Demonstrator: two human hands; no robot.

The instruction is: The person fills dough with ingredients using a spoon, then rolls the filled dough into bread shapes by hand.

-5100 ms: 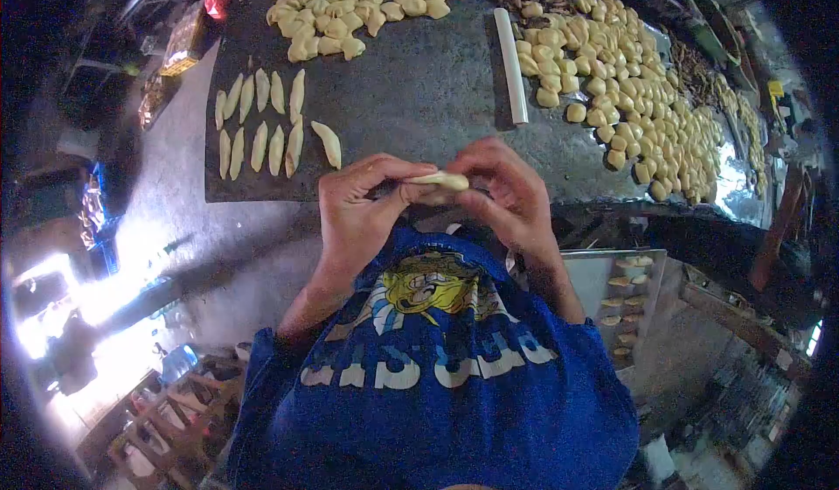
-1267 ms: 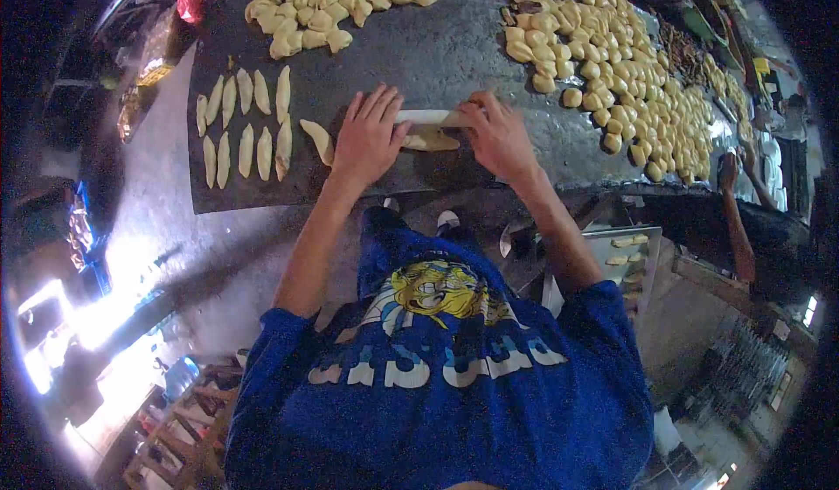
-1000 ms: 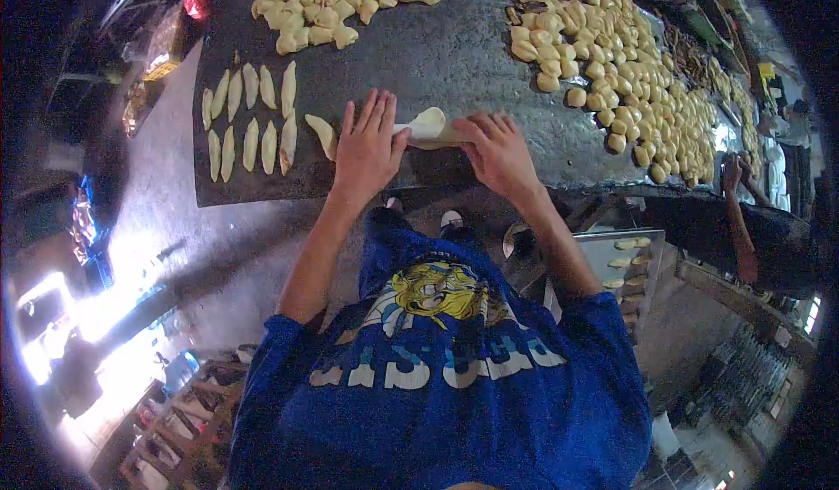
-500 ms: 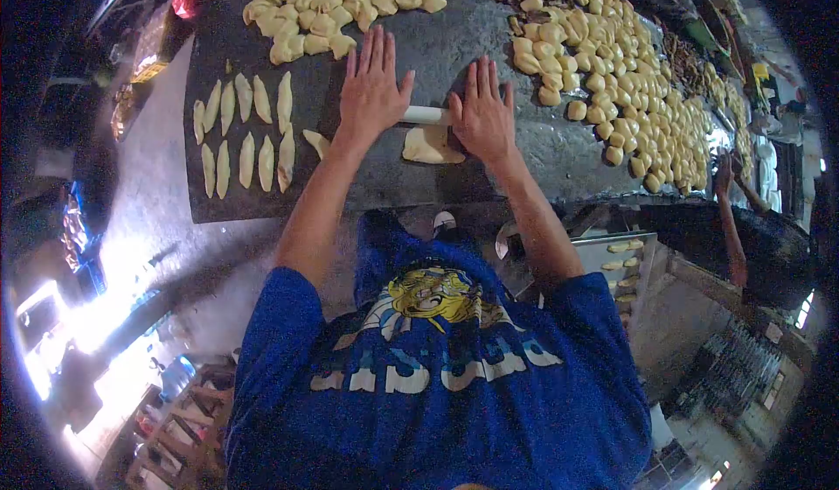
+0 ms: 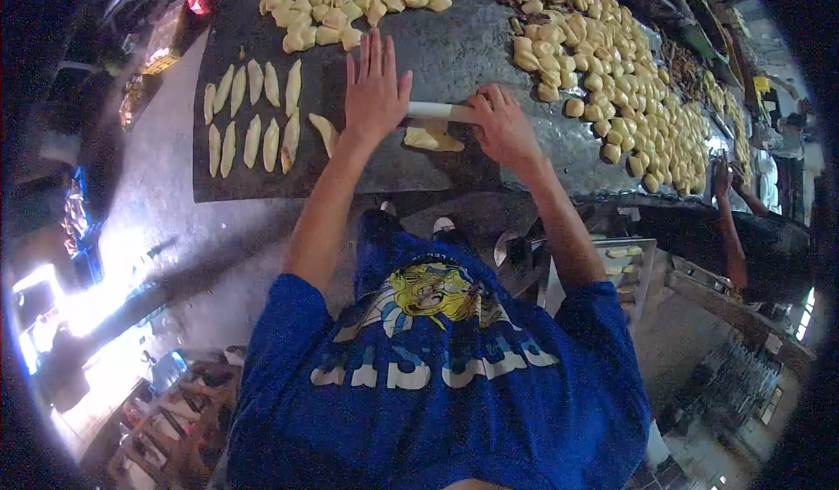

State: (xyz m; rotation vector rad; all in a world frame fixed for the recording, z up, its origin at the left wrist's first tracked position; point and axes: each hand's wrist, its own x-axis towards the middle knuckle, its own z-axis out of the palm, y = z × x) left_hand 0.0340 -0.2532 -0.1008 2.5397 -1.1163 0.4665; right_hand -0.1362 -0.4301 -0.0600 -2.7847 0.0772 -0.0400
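Note:
A white rolling pin (image 5: 441, 112) lies crosswise on the dark work table (image 5: 437, 31). My left hand (image 5: 376, 101) rests palm down over its left end, fingers stretched out and pointing away from me. At the other end, my right hand (image 5: 507, 130) has its fingers curled around the pin. Just on the near side of the pin is a flattened piece of dough (image 5: 433, 139), its far edge close to or under the pin. A thin dough strip (image 5: 324, 133) lies left of my left wrist.
Two rows of slim shaped dough pieces (image 5: 253, 143) lie at the left. Dough lumps (image 5: 315, 18) sit at the far side, many round dough balls (image 5: 625, 97) at the right. Another person's hand (image 5: 723, 178) is at the far right. A tray (image 5: 645, 271) stands below the table edge.
My right hand has shifted right and curled its fingers around the pin's end, where it lay flat before. More of the pin shows. My left hand stays flat on it.

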